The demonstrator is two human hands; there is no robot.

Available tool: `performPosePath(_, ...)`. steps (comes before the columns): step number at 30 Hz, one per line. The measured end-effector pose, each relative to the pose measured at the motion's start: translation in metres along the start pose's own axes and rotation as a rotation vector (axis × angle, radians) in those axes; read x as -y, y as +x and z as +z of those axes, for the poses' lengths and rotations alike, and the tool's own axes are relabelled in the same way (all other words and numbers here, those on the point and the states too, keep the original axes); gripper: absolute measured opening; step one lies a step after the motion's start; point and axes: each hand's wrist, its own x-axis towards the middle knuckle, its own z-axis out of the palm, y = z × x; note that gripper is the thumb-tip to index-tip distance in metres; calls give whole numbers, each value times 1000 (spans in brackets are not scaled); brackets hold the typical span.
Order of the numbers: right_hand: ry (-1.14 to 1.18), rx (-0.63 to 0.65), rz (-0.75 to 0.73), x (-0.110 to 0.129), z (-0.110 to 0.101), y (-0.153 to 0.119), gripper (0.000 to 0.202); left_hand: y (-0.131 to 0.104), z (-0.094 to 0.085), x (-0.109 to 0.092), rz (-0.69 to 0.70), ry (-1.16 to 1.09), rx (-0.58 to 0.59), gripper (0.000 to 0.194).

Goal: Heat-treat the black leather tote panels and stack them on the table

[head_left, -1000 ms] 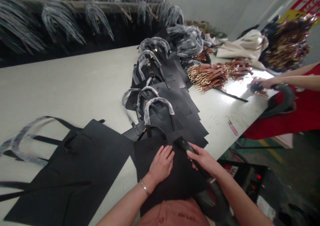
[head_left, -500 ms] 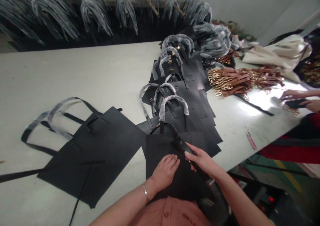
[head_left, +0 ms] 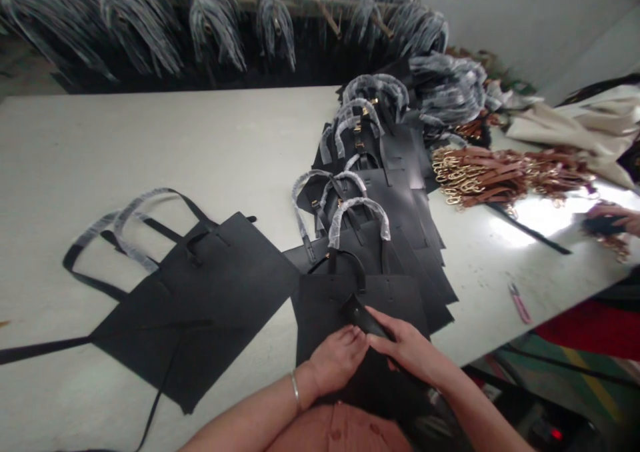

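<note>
A black tote bag [head_left: 320, 332] lies flat before me, its two handles [head_left: 357, 205] wrapped in clear film and pointing away. On the bag rests my left hand [head_left: 340, 359], fingers laid flat and close together, their tips beside my right thumb. My right hand [head_left: 407, 349] is closed round a long black object [head_left: 369, 320] with a flared, flat end over the bag. Its other end runs under my right forearm; I cannot make out its kind. To the left lies another black bag [head_left: 215, 305] with film-wrapped handles and loose straps.
Overlapping black bags [head_left: 400, 199] stretch up the white table [head_left: 200, 132]. Brown straps with gold clasps [head_left: 500, 172] lie at right, near pink-handled snips [head_left: 520, 303]. Another person's hand [head_left: 613, 219] is at the far right. Wrapped handles [head_left: 215, 32] hang behind the table.
My right hand has drawn the black object's flared end down the bag, towards me. My left hand has moved right, up to my right thumb. The view has shifted slightly.
</note>
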Motion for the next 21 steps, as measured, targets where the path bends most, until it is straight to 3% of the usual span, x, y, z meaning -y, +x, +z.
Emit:
performPosePath(6, -193, -36, -173, 36, 21, 27, 62, 2, 4, -1, -44, -87, 48, 32)
performPosePath(9, -200, -42, -197, 34, 23, 25, 63, 2, 5, -1, -93, -112, 53, 28)
performPosePath(15, -124, 58, -27, 19, 19, 11, 67, -1, 10, -2, -152, -169, -2, 25)
performPosePath(21, -131, -112, -250, 35, 26, 11, 63, 27, -1, 0, -335, -426, -118, 22)
